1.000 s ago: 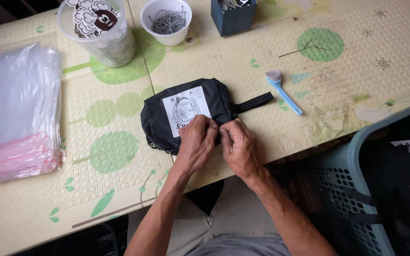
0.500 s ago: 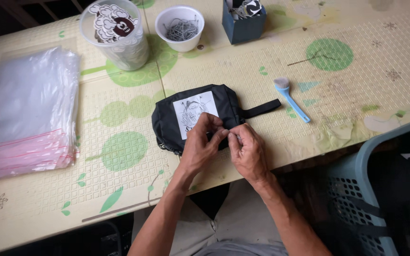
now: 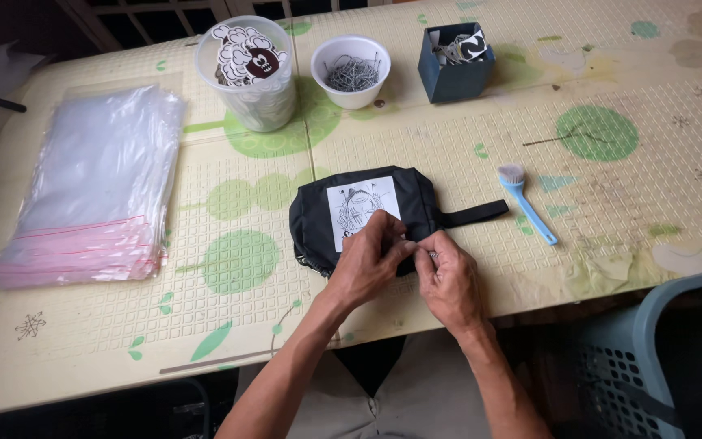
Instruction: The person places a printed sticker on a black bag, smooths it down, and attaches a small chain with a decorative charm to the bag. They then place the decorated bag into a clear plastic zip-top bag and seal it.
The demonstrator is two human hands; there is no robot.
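Pinching something small at black pouch edge, left hand, right hand, both fingers closed.

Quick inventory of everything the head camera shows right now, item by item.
black pouch: one, black with white picture patch, table centre, under both hands
plastic bags: one stack, clear with pink strips, table left
clear tub: one, holds stickers, far side
white bowl: one, holds metal pins, far side
blue box: one, far side
brush: one, light blue, right of pouch
basket: one, grey-blue, lower right
table: one, cream with green spots
left hand: on pouch
right hand: on pouch edge
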